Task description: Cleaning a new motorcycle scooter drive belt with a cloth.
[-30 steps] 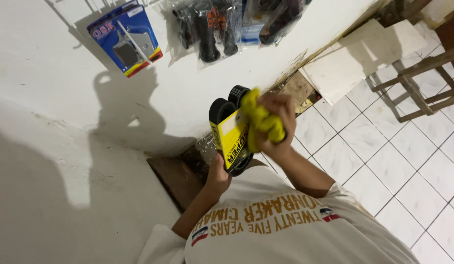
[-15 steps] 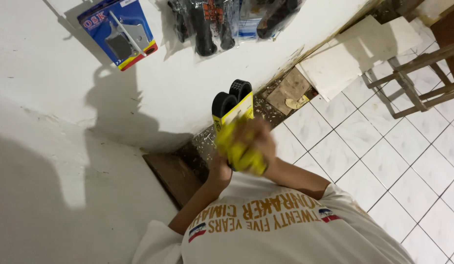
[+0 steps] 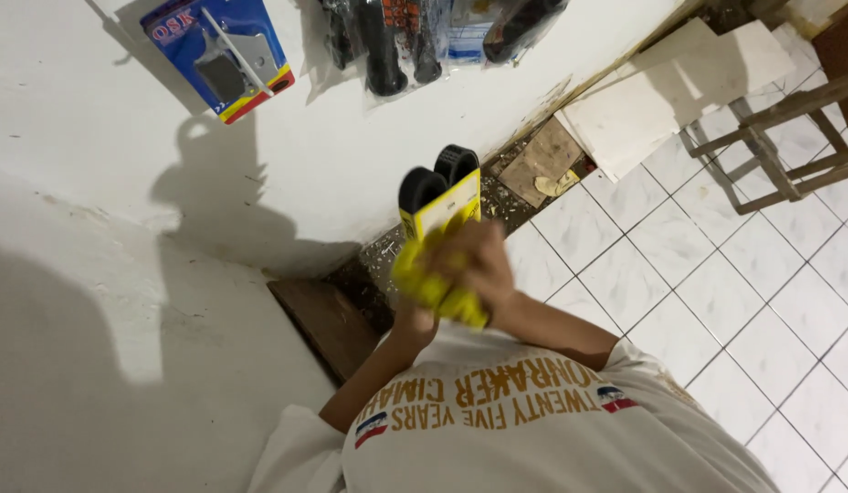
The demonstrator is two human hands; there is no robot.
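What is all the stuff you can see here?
Pack: one, yellow card with two black grips, held up.
Cloth: one, yellow, against the pack.
Blue packet: one, on the white wall.
Clear packets: several, black parts inside, on the wall.
Loose tiles: a few, white, by the wall.
Wooden frame: one, on the tiled floor.
Right hand: rubbing the cloth, blurred.
Left hand: under the pack, mostly hidden.

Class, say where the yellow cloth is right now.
In the head view, the yellow cloth sits mid-frame, bunched under the right hand against the yellow package, above the white shirt.
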